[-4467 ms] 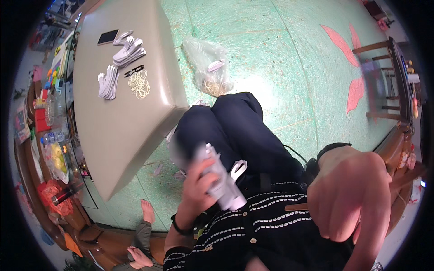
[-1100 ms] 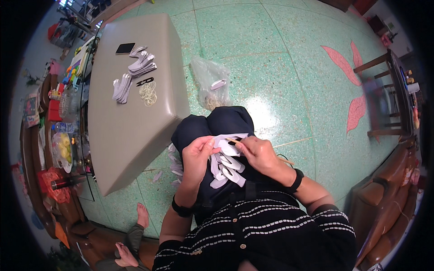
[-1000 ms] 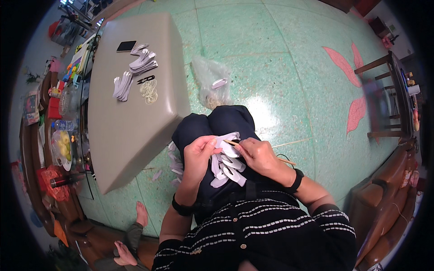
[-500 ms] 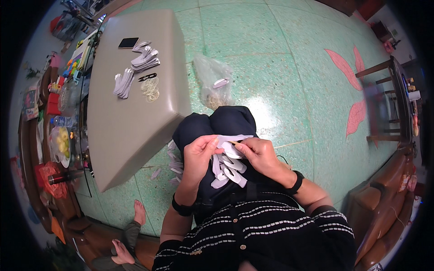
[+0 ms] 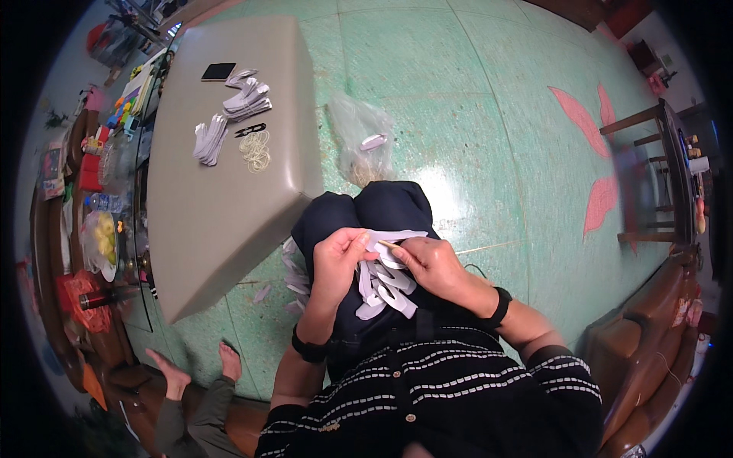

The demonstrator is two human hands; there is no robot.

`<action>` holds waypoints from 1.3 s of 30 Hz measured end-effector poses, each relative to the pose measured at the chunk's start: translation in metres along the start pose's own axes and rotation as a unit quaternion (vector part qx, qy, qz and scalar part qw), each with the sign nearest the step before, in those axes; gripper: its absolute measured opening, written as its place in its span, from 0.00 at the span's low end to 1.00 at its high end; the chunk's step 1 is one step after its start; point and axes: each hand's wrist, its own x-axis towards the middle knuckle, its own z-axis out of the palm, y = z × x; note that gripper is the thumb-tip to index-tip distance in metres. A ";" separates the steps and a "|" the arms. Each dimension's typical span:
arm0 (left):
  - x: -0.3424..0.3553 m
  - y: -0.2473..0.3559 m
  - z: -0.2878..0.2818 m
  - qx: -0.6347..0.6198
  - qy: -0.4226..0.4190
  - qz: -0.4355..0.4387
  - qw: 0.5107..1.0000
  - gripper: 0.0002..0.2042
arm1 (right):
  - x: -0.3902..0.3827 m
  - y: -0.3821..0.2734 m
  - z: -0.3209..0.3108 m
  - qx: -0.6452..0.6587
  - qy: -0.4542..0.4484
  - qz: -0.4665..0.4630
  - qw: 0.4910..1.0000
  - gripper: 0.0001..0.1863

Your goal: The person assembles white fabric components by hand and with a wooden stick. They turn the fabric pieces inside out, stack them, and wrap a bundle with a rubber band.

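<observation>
Over my lap, my left hand (image 5: 340, 250) is closed, thumb and fingers pinching the left end of a pale lilac-white flat strip (image 5: 405, 234). My right hand (image 5: 434, 261) is closed on a thin tan pointed stick (image 5: 390, 244), whose tip rests against or close to the strip beside my left fingertips. Below the hands, several loose white pieces with oval openings (image 5: 385, 294) overlap on my dark trousers. Their material is too small to tell. More pale pieces (image 5: 294, 276) lie beside my left leg, partly hidden by my arm.
On the beige bench (image 5: 244, 214) at left lie bundled white strips (image 5: 246, 101), black thread snips (image 5: 250, 130), pale rubber bands (image 5: 256, 153) and a phone (image 5: 219, 72). A clear plastic bag (image 5: 363, 126) sits on the floor ahead. Another person's bare feet (image 5: 169, 372) are at lower left.
The stick in my right hand has shifted slightly left and shows more of its length. My left hand stays almost still. The other person's feet have moved at lower left.
</observation>
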 end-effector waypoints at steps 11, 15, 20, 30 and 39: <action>0.007 -0.001 0.002 -0.048 0.013 -0.017 0.999 0.08 | 0.002 -0.010 -0.005 0.049 0.007 0.040 0.998 0.12; 0.013 -0.005 0.006 -0.044 0.016 -0.004 0.999 0.08 | -0.007 -0.011 -0.004 -0.025 0.006 -0.007 1.000 0.12; 0.007 0.000 0.017 -0.039 0.026 0.009 0.999 0.06 | -0.005 -0.013 -0.002 -0.044 0.021 -0.008 0.999 0.12; -0.001 0.009 0.038 -0.029 0.000 0.055 0.998 0.06 | 0.006 -0.006 -0.016 0.138 -0.019 0.108 0.984 0.12; 0.008 -0.013 0.026 0.216 0.025 0.138 0.966 0.09 | 0.006 -0.009 -0.012 0.224 -0.047 0.163 0.960 0.14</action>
